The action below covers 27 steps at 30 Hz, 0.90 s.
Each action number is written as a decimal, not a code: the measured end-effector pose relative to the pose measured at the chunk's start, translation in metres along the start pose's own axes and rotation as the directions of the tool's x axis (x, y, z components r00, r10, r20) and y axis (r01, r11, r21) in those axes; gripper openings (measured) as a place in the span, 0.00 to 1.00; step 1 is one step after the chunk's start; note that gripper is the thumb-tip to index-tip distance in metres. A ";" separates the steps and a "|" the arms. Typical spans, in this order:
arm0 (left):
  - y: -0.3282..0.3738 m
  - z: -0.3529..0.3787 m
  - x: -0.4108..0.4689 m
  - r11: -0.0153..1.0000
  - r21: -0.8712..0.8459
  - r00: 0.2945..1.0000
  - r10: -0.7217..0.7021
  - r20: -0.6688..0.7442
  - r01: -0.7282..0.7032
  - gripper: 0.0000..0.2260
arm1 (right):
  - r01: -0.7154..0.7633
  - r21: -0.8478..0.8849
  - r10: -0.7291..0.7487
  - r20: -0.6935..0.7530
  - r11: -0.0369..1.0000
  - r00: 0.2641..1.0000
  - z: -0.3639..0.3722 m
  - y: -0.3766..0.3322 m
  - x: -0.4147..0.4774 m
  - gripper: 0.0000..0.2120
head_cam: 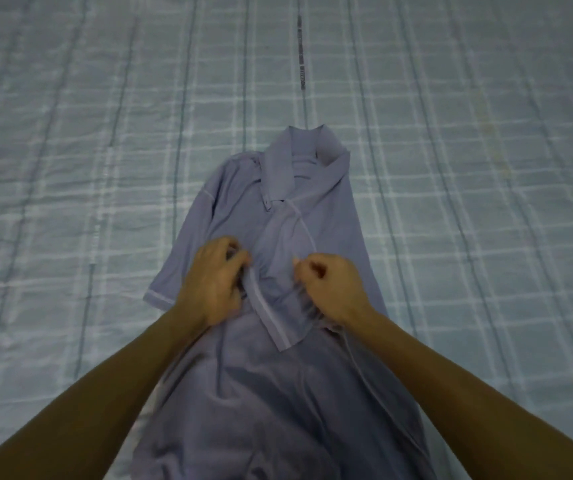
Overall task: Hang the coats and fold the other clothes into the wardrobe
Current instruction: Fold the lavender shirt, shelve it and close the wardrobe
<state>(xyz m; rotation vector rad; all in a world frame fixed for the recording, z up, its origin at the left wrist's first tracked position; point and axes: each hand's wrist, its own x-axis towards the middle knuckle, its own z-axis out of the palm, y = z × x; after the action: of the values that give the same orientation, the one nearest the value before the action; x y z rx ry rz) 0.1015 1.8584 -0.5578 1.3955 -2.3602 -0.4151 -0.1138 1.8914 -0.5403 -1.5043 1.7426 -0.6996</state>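
A blue-grey collared shirt [288, 216] lies lengthwise on a bed covered by a pale blue checked bedspread [451, 133], collar pointing away from the person. Both hands meet at its middle. The left hand [214, 282] is curled nearly closed, fingers pinching bunched fabric beside a folded-over sleeve. The right hand [330, 285] is clenched in a fist gripping the cloth. Motion blur softens the fingers. The shirt's hem is cut off at the bottom edge.
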 end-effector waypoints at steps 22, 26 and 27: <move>0.086 -0.068 0.092 0.658 -0.422 0.711 -0.255 0.655 0.624 0.07 | 0.207 -0.319 -0.192 0.078 0.925 0.978 0.002 0.032 0.001 0.21; 0.074 -0.038 0.063 0.620 -0.482 0.783 -0.442 0.437 0.619 0.05 | 0.064 -0.286 -0.112 -0.154 0.956 0.982 -0.029 0.061 -0.034 0.08; 0.066 -0.032 0.051 0.673 -0.452 0.810 -0.480 0.336 0.586 0.05 | 0.054 -0.302 -0.110 -0.173 0.952 0.979 -0.033 0.071 -0.044 0.10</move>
<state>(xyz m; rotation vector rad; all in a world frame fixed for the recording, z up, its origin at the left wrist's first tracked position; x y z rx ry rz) 0.0424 1.8425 -0.4930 1.7782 -1.6721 -1.3204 -0.1796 1.9452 -0.5691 -1.7698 2.0071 -0.6625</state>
